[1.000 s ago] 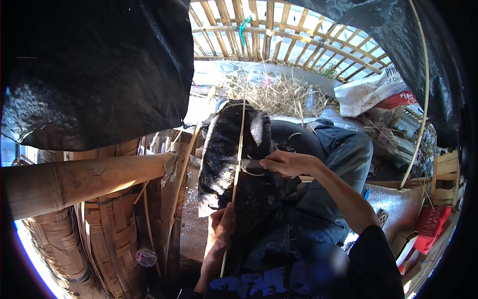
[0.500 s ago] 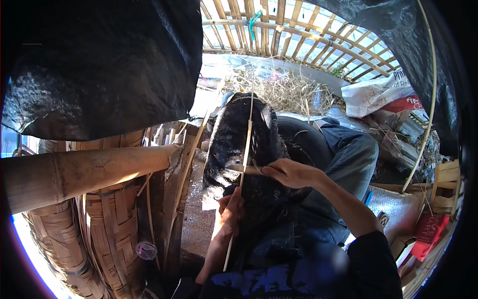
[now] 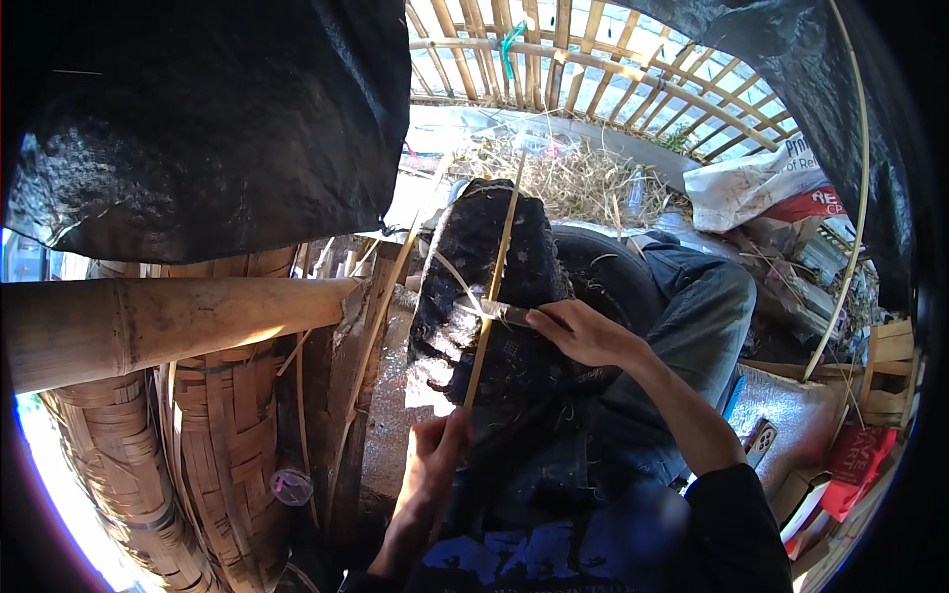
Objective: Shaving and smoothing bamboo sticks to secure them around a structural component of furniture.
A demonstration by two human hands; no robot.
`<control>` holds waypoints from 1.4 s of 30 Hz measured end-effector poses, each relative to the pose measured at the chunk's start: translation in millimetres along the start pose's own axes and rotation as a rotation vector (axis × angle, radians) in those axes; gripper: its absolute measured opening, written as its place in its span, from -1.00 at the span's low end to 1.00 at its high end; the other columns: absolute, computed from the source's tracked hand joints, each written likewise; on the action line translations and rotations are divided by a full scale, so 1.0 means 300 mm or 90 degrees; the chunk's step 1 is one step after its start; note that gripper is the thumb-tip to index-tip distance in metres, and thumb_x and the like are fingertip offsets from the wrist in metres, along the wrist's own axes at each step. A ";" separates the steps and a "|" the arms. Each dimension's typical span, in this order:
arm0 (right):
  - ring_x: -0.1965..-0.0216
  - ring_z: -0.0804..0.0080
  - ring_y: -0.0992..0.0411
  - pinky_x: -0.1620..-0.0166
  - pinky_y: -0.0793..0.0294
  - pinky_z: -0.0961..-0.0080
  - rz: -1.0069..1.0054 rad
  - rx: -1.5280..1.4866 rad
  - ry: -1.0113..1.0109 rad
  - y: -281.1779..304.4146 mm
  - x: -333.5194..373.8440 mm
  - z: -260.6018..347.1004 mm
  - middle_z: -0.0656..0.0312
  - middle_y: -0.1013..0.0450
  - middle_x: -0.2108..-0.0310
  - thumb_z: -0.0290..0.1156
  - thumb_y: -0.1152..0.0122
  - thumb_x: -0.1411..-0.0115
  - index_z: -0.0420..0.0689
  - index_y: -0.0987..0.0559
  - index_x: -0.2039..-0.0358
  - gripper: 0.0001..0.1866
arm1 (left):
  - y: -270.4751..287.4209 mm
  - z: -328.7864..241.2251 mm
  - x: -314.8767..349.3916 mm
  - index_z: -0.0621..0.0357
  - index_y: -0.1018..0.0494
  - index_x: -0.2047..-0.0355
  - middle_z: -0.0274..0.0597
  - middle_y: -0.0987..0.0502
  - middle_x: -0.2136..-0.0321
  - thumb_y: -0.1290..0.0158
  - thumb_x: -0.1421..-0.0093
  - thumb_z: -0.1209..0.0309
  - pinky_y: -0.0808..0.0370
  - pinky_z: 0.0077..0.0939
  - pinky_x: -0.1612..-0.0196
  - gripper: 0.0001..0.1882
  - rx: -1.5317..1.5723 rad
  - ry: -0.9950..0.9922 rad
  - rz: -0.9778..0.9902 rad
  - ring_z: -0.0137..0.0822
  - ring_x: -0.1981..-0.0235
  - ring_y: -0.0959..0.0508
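A long, thin bamboo strip [image 3: 506,237] runs away from me over a dark cloth-like cover [image 3: 529,222]. My left hand [image 3: 435,453] is closed round the strip's near part. My right hand [image 3: 593,334] grips a knife [image 3: 508,313] by its handle, with the blade lying across the strip. A pale curled shaving [image 3: 453,269] rises from where blade and strip meet. Beneath the cover, a black tyre [image 3: 603,272] shows on the right, beside my bent leg in jeans [image 3: 697,326].
A thick bamboo pole [image 3: 188,321] juts in from the left above woven bamboo baskets [image 3: 222,435]. Black plastic sheeting [image 3: 208,128] hangs at upper left. Dry shavings [image 3: 554,178] lie ahead, below a slatted bamboo fence [image 3: 593,59]. A white sack [image 3: 751,188] and red packet [image 3: 858,469] are at right.
My left hand has drawn nearer to me, and the knife sits slightly farther away. A curled shaving now stands out at the blade. The strip's far end has swung a little right.
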State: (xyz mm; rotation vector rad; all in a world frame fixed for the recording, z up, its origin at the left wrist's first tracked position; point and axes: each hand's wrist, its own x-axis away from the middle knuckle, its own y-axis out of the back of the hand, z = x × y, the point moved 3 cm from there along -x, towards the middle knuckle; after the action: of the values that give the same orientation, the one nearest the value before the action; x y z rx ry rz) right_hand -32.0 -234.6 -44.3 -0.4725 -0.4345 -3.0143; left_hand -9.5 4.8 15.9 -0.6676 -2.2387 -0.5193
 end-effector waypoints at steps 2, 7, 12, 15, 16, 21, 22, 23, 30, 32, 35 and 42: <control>0.66 0.48 -0.17 0.52 -0.20 0.38 -0.053 -0.034 -0.033 0.016 -0.003 -0.008 0.16 -0.23 0.73 -0.09 0.18 -0.29 -0.31 -0.44 0.45 -0.51 | -0.036 -0.052 -0.043 0.16 -0.40 0.67 -0.46 -0.25 0.77 0.11 -0.24 0.11 -0.06 -0.67 0.61 -0.55 -0.024 -0.033 -0.006 -0.65 0.68 -0.19; 0.67 0.37 -0.20 0.50 -0.22 0.32 -0.068 0.017 -0.071 0.087 -0.006 -0.059 0.07 -0.23 0.74 -0.05 0.20 -0.28 -0.32 -0.41 0.49 -0.47 | -0.080 -0.047 -0.136 0.21 -0.45 0.63 -0.44 -0.30 0.78 0.04 -0.21 0.16 -0.08 -0.68 0.62 -0.59 -0.034 -0.096 0.005 -0.64 0.71 -0.23; 0.67 0.40 -0.21 0.52 -0.22 0.35 -0.061 0.031 -0.069 0.110 -0.020 -0.074 0.14 -0.21 0.75 -0.01 0.20 -0.28 -0.30 -0.43 0.48 -0.45 | -0.096 -0.043 -0.168 0.15 -0.39 0.69 -0.47 -0.24 0.81 0.00 -0.20 0.21 -0.01 -0.68 0.65 -0.62 0.034 -0.101 0.006 -0.65 0.75 -0.15; 0.65 0.43 -0.24 0.51 -0.25 0.37 0.044 0.030 -0.126 0.049 -0.006 -0.099 0.18 -0.24 0.75 0.02 0.20 -0.27 -0.29 -0.47 0.40 -0.44 | -0.101 -0.034 -0.171 0.14 -0.39 0.69 -0.47 -0.25 0.81 -0.01 -0.19 0.22 -0.01 -0.69 0.66 -0.63 0.090 -0.077 0.008 -0.65 0.76 -0.15; 0.64 0.45 -0.25 0.51 -0.26 0.39 0.060 -0.020 -0.161 0.038 0.001 -0.119 0.20 -0.25 0.74 0.03 0.21 -0.27 -0.28 -0.48 0.36 -0.45 | -0.105 -0.030 -0.174 0.13 -0.38 0.68 -0.48 -0.24 0.81 -0.01 -0.19 0.21 0.00 -0.69 0.67 -0.64 0.130 -0.062 0.019 -0.65 0.77 -0.15; 0.62 0.52 -0.25 0.50 -0.27 0.43 0.134 -0.025 -0.180 -0.031 0.050 -0.067 0.25 -0.26 0.72 0.04 0.23 -0.27 -0.24 -0.49 0.31 -0.45 | -0.091 -0.030 -0.189 0.12 -0.40 0.66 -0.48 -0.27 0.79 -0.02 -0.18 0.18 -0.01 -0.71 0.67 -0.64 0.133 -0.040 0.010 -0.66 0.76 -0.17; 0.62 0.52 -0.25 0.50 -0.27 0.43 0.133 -0.033 -0.136 -0.036 0.046 -0.080 0.25 -0.27 0.71 0.03 0.23 -0.28 -0.24 -0.50 0.32 -0.46 | -0.089 -0.043 -0.188 0.12 -0.40 0.65 -0.48 -0.25 0.81 -0.02 -0.18 0.19 0.00 -0.70 0.68 -0.66 0.143 -0.024 -0.003 -0.66 0.77 -0.15; 0.62 0.53 -0.24 0.50 -0.26 0.44 0.132 -0.041 -0.093 -0.038 0.045 -0.086 0.25 -0.27 0.70 0.02 0.24 -0.28 -0.24 -0.50 0.32 -0.46 | -0.082 -0.028 -0.184 0.12 -0.40 0.64 -0.48 -0.25 0.82 -0.02 -0.18 0.17 -0.01 -0.69 0.70 -0.65 0.142 -0.002 0.011 -0.64 0.78 -0.17; 0.65 0.47 -0.25 0.52 -0.24 0.40 0.101 -0.035 -0.119 -0.024 0.050 -0.082 0.16 -0.26 0.72 -0.08 0.17 -0.29 -0.27 -0.49 0.34 -0.54 | -0.010 0.056 -0.044 0.07 -0.33 0.74 -0.42 -0.26 0.83 0.03 -0.20 0.11 -0.06 -0.67 0.72 -0.55 0.093 0.018 0.023 -0.60 0.80 -0.20; 0.67 0.33 -0.30 0.53 -0.23 0.33 -0.134 -0.044 0.046 0.025 0.042 -0.078 0.02 -0.27 0.71 -0.22 0.11 -0.28 -0.28 -0.44 0.36 -0.66 | -0.014 0.043 -0.051 0.05 -0.28 0.78 -0.46 -0.23 0.83 0.04 -0.22 0.14 -0.03 -0.67 0.71 -0.53 0.067 -0.002 0.036 -0.62 0.80 -0.18; 0.59 -0.03 -0.34 0.54 -0.23 0.18 -0.280 0.127 0.059 0.087 0.016 -0.035 -0.04 -0.30 0.68 -0.40 0.08 -0.24 -0.28 -0.31 0.38 -0.82 | -0.023 0.039 -0.068 0.05 -0.25 0.79 -0.50 -0.19 0.83 0.06 -0.24 0.16 0.00 -0.66 0.70 -0.53 0.016 -0.056 0.031 -0.66 0.79 -0.15; 0.60 0.15 -0.42 0.59 -0.29 0.21 -0.298 0.437 0.081 0.090 -0.048 -0.163 0.04 -0.36 0.64 -0.36 0.06 -0.23 -0.30 -0.30 0.31 -0.77 | -0.015 0.017 -0.043 0.15 -0.25 0.79 -0.49 -0.17 0.82 0.09 -0.25 0.15 -0.02 -0.64 0.66 -0.49 -0.103 -0.111 0.008 -0.65 0.73 -0.13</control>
State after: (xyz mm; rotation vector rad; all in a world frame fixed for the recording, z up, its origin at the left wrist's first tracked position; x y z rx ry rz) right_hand -29.7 -274.3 -86.2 -0.1299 -1.6780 -2.9685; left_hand -7.3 0.1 2.4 -0.8374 -2.3701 -0.6627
